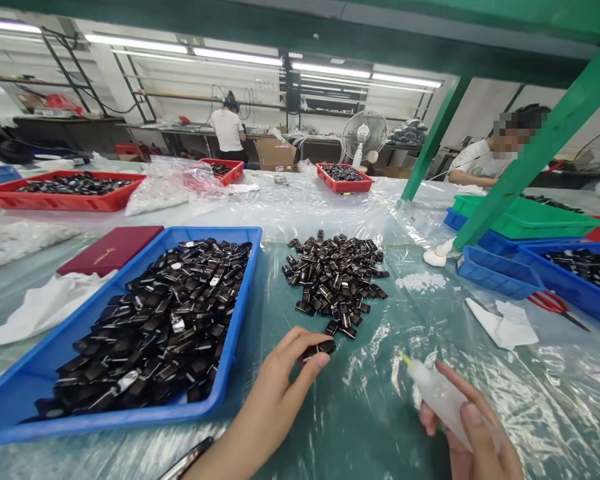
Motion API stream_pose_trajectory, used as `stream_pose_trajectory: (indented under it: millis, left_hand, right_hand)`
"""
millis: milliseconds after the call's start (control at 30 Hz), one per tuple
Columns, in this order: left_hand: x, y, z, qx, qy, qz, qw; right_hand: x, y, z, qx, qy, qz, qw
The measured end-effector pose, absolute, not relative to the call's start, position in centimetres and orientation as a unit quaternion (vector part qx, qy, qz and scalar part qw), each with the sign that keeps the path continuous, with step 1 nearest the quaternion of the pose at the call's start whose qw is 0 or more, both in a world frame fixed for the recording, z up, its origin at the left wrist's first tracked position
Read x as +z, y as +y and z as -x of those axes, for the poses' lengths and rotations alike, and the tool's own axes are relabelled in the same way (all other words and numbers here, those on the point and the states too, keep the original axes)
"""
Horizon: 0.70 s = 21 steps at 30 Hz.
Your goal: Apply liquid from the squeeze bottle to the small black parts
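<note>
Between the thumb and fingers of my left hand (287,377) is a small black plastic part (325,347), held just in front of a loose pile of similar dark parts (337,273). My right hand (475,427) grips a translucent squeeze bottle (443,398), whose thin yellowish tip points up and to the left, apart from the held part. To the left stands a blue tray (233,353) heaped with more black parts. A scatter of tiny white pieces (423,282) lies right of the pile.
Red scissors (550,302), a small blue bin (500,270) and white tissue (503,323) lie on the right. A slanted green post (540,147) rises there. Red trays (344,183) stand farther back, near a fan (364,137). A maroon box (113,250) lies left. Two people are beyond the table.
</note>
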State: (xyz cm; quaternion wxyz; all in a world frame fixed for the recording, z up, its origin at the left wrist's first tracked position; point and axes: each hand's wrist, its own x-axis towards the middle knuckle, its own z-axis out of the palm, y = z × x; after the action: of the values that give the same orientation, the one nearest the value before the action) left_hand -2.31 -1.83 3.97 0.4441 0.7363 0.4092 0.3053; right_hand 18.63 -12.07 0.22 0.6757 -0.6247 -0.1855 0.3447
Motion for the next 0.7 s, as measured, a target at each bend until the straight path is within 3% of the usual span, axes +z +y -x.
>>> stream_pose_trajectory:
  millis: [267, 367, 433, 533, 700]
  left_hand:
    - [4.3, -1.9, 2.1, 0.266, 0.436, -0.702, 0.496]
    - [4.1, -2.2, 2.1, 0.271, 0.439, -0.699, 0.494]
    - [3.8, -2.3, 2.1, 0.281, 0.440, -0.700, 0.487]
    - [3.3, -2.6, 2.0, 0.297, 0.434, -0.706, 0.474]
    - [3.1, -2.6, 1.7, 0.315, 0.403, -0.718, 0.473]
  right_hand:
    - [-1.6, -8.7, -22.6, 0.253, -0.313, 0.744, 0.534]
    - [-2.1, -9.2, -22.3, 0.204, -0.314, 0.765, 0.524]
    - [-2.3, -10.2, -21.0, 0.109, -0.333, 0.773, 0.528]
    - [-2.7, -11.2, -18.3, -0.003, -0.472, 0.694, 0.544]
    - [-2.9, -9.7, -14.7, 0.114, -0.646, 0.583, 0.479]
